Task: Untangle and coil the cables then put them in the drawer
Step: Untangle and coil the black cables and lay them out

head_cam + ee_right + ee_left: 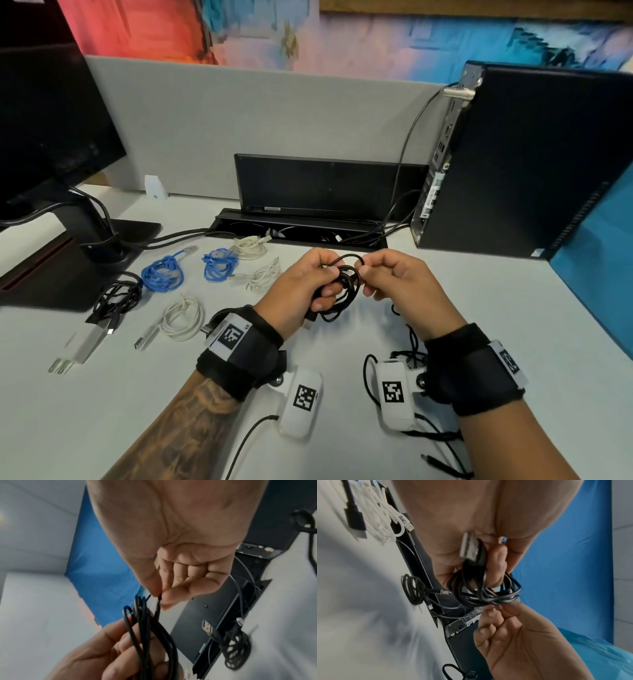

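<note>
A thin black cable (343, 286) hangs in several loops above the middle of the white desk (342, 455). My left hand (308, 277) grips the bundle (481, 592), its silver USB plug (469, 547) lying against the palm. My right hand (387, 274) pinches one strand (158, 601) of the same cable between thumb and forefinger, right beside the left hand. On the desk to the left lie two blue cables (162, 274) (217, 263), several white cables (181, 318) and a black cable (116, 298). No drawer shows in any view.
A monitor stand (89, 253) sits at the left, a black computer tower (513, 161) at the right, and an open cable slot (298, 233) at the desk's back. A white charger (78, 346) lies front left. Loose black cord (411, 342) lies under my right wrist.
</note>
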`<action>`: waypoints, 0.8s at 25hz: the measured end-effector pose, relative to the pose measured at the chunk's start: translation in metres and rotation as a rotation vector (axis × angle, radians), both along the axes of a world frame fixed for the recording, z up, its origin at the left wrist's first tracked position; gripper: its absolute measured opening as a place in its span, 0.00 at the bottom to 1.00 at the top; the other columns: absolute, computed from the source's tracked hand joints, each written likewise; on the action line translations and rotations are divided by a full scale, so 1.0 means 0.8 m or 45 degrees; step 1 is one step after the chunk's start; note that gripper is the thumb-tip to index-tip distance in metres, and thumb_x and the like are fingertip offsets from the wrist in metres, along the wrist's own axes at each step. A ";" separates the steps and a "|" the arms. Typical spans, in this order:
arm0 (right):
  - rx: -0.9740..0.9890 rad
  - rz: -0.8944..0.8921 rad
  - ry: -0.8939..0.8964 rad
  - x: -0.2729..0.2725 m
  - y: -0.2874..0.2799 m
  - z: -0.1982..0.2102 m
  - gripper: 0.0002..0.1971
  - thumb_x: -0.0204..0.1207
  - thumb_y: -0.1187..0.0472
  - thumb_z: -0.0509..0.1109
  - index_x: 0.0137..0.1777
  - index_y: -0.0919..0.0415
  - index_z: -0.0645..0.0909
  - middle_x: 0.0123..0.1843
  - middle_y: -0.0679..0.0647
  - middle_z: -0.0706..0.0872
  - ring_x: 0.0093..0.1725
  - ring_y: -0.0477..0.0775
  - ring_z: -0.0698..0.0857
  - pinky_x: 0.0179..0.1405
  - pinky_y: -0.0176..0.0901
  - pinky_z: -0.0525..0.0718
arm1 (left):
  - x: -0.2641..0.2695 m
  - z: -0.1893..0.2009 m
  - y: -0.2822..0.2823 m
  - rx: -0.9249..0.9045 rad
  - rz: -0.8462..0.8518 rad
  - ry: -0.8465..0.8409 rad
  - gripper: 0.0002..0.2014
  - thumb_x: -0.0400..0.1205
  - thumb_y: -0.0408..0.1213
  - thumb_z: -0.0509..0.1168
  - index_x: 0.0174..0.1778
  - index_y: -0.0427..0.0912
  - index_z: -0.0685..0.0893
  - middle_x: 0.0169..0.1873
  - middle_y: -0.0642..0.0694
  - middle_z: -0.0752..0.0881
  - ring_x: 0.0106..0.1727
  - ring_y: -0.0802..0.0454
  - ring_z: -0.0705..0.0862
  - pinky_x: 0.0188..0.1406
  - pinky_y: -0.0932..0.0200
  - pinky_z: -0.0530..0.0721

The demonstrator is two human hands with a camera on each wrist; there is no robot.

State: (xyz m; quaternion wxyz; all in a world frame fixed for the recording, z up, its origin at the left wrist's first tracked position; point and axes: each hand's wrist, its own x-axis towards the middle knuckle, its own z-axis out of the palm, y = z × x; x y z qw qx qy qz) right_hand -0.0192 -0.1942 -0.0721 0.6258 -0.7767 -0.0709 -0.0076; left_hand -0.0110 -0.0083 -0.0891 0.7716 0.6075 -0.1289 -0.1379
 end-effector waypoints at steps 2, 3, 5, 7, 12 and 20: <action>0.136 -0.023 0.091 -0.002 0.004 -0.003 0.07 0.82 0.71 0.67 0.44 0.64 0.85 0.31 0.51 0.86 0.30 0.47 0.79 0.35 0.38 0.77 | -0.002 0.000 -0.002 -0.007 0.009 0.034 0.07 0.79 0.34 0.59 0.50 0.37 0.76 0.29 0.45 0.68 0.24 0.57 0.64 0.20 0.69 0.62; 0.170 -0.016 0.114 -0.003 0.007 -0.004 0.08 0.81 0.72 0.65 0.43 0.63 0.84 0.31 0.52 0.85 0.30 0.47 0.78 0.35 0.39 0.76 | -0.003 0.000 -0.004 -0.027 0.011 0.046 0.08 0.77 0.34 0.59 0.50 0.36 0.75 0.31 0.44 0.68 0.25 0.57 0.65 0.18 0.69 0.62; 0.160 0.059 0.117 -0.005 0.011 -0.008 0.07 0.77 0.70 0.66 0.45 0.60 0.84 0.31 0.54 0.83 0.30 0.48 0.78 0.35 0.39 0.77 | -0.008 -0.005 -0.007 -0.062 0.013 0.055 0.07 0.77 0.34 0.59 0.49 0.36 0.75 0.31 0.44 0.69 0.25 0.56 0.65 0.18 0.69 0.63; 0.106 0.121 0.094 -0.008 0.011 -0.008 0.09 0.73 0.67 0.66 0.49 0.58 0.84 0.31 0.57 0.83 0.31 0.49 0.80 0.36 0.39 0.78 | -0.011 -0.010 -0.008 -0.065 0.048 0.041 0.03 0.81 0.34 0.60 0.48 0.39 0.74 0.26 0.46 0.70 0.23 0.56 0.64 0.19 0.69 0.64; -0.058 0.248 -0.011 -0.015 0.004 -0.002 0.18 0.83 0.61 0.72 0.71 0.49 0.81 0.42 0.46 0.89 0.44 0.46 0.84 0.45 0.43 0.81 | -0.010 -0.017 -0.001 -0.077 0.247 0.004 0.05 0.86 0.34 0.61 0.45 0.44 0.73 0.25 0.48 0.72 0.20 0.60 0.67 0.23 0.68 0.66; -0.290 0.220 -0.194 -0.019 0.004 -0.005 0.21 0.73 0.57 0.82 0.66 0.47 0.84 0.47 0.51 0.90 0.41 0.42 0.83 0.40 0.27 0.76 | -0.022 -0.025 -0.020 -0.023 0.228 -0.072 0.12 0.83 0.49 0.61 0.45 0.44 0.70 0.32 0.38 0.78 0.23 0.56 0.69 0.24 0.64 0.71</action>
